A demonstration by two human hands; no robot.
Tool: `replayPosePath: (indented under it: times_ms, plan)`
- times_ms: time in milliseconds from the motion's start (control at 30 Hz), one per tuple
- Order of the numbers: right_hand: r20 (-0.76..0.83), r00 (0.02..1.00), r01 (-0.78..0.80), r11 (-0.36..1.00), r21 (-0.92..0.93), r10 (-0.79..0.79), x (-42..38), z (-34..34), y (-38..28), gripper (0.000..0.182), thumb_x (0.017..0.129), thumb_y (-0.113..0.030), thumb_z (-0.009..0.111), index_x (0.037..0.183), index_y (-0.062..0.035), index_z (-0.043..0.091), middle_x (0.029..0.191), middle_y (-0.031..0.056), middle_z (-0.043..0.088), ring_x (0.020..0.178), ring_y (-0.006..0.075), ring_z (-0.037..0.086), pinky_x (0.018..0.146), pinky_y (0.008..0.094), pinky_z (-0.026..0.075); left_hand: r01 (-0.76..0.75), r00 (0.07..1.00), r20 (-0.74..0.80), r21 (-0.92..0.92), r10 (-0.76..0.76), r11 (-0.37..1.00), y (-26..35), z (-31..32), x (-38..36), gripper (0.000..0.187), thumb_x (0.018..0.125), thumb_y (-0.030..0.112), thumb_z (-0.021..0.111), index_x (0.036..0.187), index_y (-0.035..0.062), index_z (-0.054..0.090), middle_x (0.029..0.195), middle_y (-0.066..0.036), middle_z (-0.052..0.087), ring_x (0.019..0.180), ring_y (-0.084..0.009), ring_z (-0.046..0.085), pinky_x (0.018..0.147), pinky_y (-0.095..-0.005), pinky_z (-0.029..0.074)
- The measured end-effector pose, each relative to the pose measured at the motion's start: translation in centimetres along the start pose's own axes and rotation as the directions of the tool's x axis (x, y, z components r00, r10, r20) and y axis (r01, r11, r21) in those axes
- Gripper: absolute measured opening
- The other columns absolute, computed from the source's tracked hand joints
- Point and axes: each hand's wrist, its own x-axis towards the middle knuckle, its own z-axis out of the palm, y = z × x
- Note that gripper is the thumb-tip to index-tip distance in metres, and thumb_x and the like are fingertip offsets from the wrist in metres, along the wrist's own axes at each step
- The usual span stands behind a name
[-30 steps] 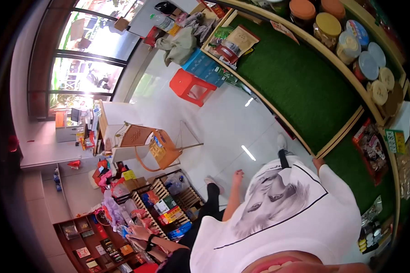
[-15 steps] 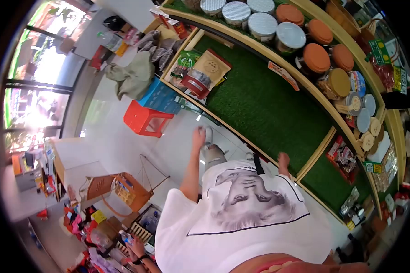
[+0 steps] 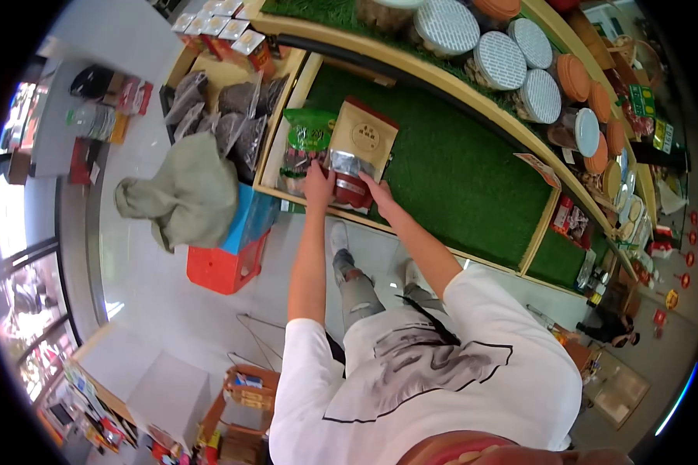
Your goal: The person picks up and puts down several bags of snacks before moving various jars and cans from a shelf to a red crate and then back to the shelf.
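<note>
A kraft-brown food pouch [image 3: 364,133] with a round printed emblem and a dark red lower part lies at the left end of the green grass-lined display tray [image 3: 457,182]. My left hand [image 3: 319,186] grips its lower left side, fingers pointing away from me. At the lower right side, the fingers of my right hand [image 3: 375,193] are pressed against the same pouch. A green-topped clear food bag [image 3: 310,133] lies left of the pouch, partly behind my left hand. Both forearms reach across the tray's near wooden rim.
Lidded jars [image 3: 499,60] line the raised shelf beyond the tray. Left of it, bags of dark goods [image 3: 244,116] fill a wooden compartment, near a grey-green cloth [image 3: 190,186] and a red stool [image 3: 223,267]. Another person [image 3: 609,325] is at far right.
My hands have come up from beside my body to the pouch in the tray. The view has turned and moved closer to the tray's left end.
</note>
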Motion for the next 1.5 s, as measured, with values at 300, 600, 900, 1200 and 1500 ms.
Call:
replayPosePath:
  times_ms: [300, 600, 900, 1200, 1500]
  plan:
    - [-0.436, 0.900, 0.036, 0.999, 0.015, -0.026, -2.8, -2.1, 2.2, 0.073, 0.068, -0.055, 0.084, 0.106, 0.0000, 0.055, 0.095, 0.0157, 0.067, 0.090, 0.0246, 0.067, 0.072, 0.0427, 0.054, -0.061, 0.871, 0.321, -0.679, 0.371, 0.731, 0.5, 1.0, -4.9, 0.012, 0.090, -0.001, 0.059, 0.088, 0.0041, 0.048, 0.082, -0.003, 0.047, 0.080, -0.0156, 0.048, 0.077, -0.0276, 0.043]
    - [-0.652, 0.759, 0.005, 1.000, 0.016, 0.006, -15.0, -18.9, 7.1, 0.091, 0.059, -0.079, 0.074, 0.107, -0.0026, 0.061, 0.098, 0.0168, 0.068, 0.092, 0.0301, 0.066, 0.080, 0.0390, 0.052, 0.006, 0.708, 0.522, -0.679, 0.476, 0.734, 10.1, 7.1, -20.3, 0.011, 0.095, 0.009, 0.063, 0.093, 0.0086, 0.052, 0.085, 0.003, 0.051, 0.077, -0.0074, 0.044, 0.069, -0.0236, 0.040]
    - [-0.754, 0.635, 0.597, 0.512, 0.618, 0.168, -33.6, -36.2, 22.2, 0.060, 0.086, -0.051, 0.070, 0.112, 0.0023, 0.057, 0.099, 0.0109, 0.066, 0.089, 0.0180, 0.063, 0.077, 0.0324, 0.053, -0.326, 0.041, 0.791, -0.567, 0.611, 0.756, 21.8, 15.5, -41.5, 0.012, 0.097, 0.015, 0.063, 0.095, 0.0043, 0.057, 0.096, -0.003, 0.064, 0.083, -0.0094, 0.056, 0.071, -0.0239, 0.047]
    - [-0.826, 0.548, 0.827, 0.068, 0.559, 0.132, -44.2, -49.1, 34.0, 0.053, 0.097, -0.036, 0.059, 0.136, -0.0014, 0.049, 0.129, 0.0076, 0.060, 0.116, 0.0178, 0.057, 0.101, 0.0334, 0.044, -0.545, -0.418, 0.779, -0.627, 0.468, 0.557, 31.0, 22.7, -60.1, 0.021, 0.092, 0.009, 0.065, 0.110, -0.0005, 0.059, 0.140, -0.020, 0.053, 0.116, -0.0241, 0.060, 0.084, -0.0331, 0.054]
    - [-0.877, 0.321, 0.899, 0.176, 0.401, 0.357, -50.8, -54.3, 36.3, 0.059, 0.090, -0.020, 0.071, 0.140, -0.0035, 0.045, 0.128, 0.0086, 0.060, 0.116, 0.0184, 0.056, 0.100, 0.0338, 0.045, -0.523, -0.437, 0.899, -0.231, -0.025, 0.821, 40.7, 30.4, -69.6, 0.064, 0.087, 0.015, 0.070, 0.140, 0.0036, 0.036, 0.135, -0.009, 0.051, 0.120, -0.0222, 0.053, 0.098, -0.0339, 0.046]
